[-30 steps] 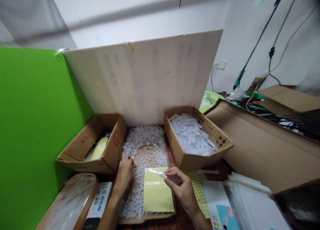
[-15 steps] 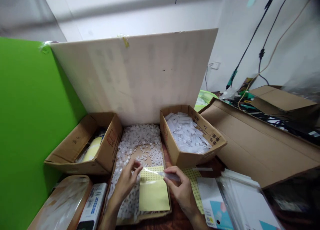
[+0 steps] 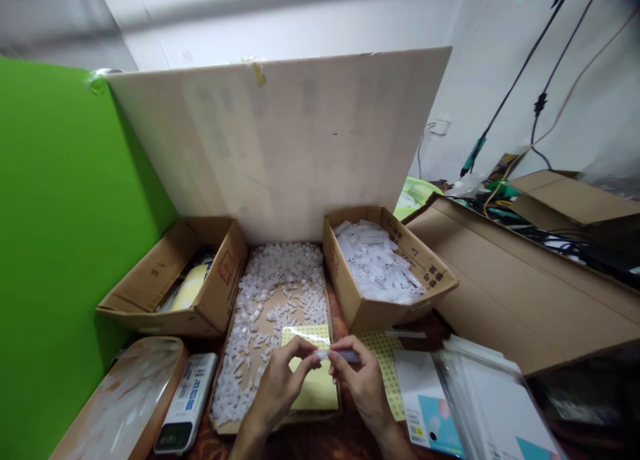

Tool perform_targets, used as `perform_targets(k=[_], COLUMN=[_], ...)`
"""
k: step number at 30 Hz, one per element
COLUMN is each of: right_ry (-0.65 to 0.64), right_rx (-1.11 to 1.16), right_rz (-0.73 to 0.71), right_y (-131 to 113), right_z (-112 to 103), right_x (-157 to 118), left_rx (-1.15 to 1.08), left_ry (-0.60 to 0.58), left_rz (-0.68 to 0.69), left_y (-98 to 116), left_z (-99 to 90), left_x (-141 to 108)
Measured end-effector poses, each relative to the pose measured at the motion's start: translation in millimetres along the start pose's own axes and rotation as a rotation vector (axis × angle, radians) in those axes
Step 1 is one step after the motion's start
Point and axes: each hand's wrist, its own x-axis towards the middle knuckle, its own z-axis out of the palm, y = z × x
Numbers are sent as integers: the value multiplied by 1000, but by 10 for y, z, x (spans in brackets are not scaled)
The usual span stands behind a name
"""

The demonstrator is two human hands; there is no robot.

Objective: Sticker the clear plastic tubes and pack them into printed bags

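Observation:
Fingertips of my left hand (image 3: 284,382) pinch a small white piece (image 3: 321,355) at one end of a clear tube (image 3: 349,356). The tube lies between the thumb and fingers of my right hand (image 3: 364,385). Both hands meet over a yellow sticker sheet (image 3: 314,388), which rests on the near right part of a shallow cardboard tray (image 3: 273,311). Many small white plastic pieces (image 3: 285,263) are spread over that tray. Behind my right hand stands a cardboard box (image 3: 373,317) filled with clear tubes (image 3: 377,263).
At the left are an open cardboard box (image 3: 150,280), a plastic-covered container (image 3: 125,400) and a white device (image 3: 187,400). Another sticker sheet (image 3: 387,367) and white packages (image 3: 495,400) lie at the right. A pale upright board (image 3: 280,147) closes off the back.
My left hand has moved right to meet my right hand at the tube's end. A strip-like clear glint between the hands is gone. The camera view has shifted slightly.

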Motion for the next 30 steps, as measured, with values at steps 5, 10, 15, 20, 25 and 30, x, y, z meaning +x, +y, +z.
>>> perform_targets(k=[5, 10, 15, 20, 25, 30], right_ry=[22, 4, 4, -26, -80, 9], right_rx=[134, 48, 40, -92, -196, -95], right_rz=[142, 52, 99, -14, -82, 131], right_y=[133, 72, 69, 15, -29, 68], right_z=[-1, -46, -28, -77, -68, 64], right_x=[-1, -48, -75, -93, -142, -184], left_rx=[-9, -142, 17, -163, -301, -27], left_ry=[66, -72, -23, -155, -174, -26], left_rz=[207, -215, -81, -266, -476, -127], left_y=[-108, -121, -37, -113, -187, -104], left_z=[117, 200, 228, 280, 355, 289], left_x=[-77, -118, -141, -195, -213, -227])
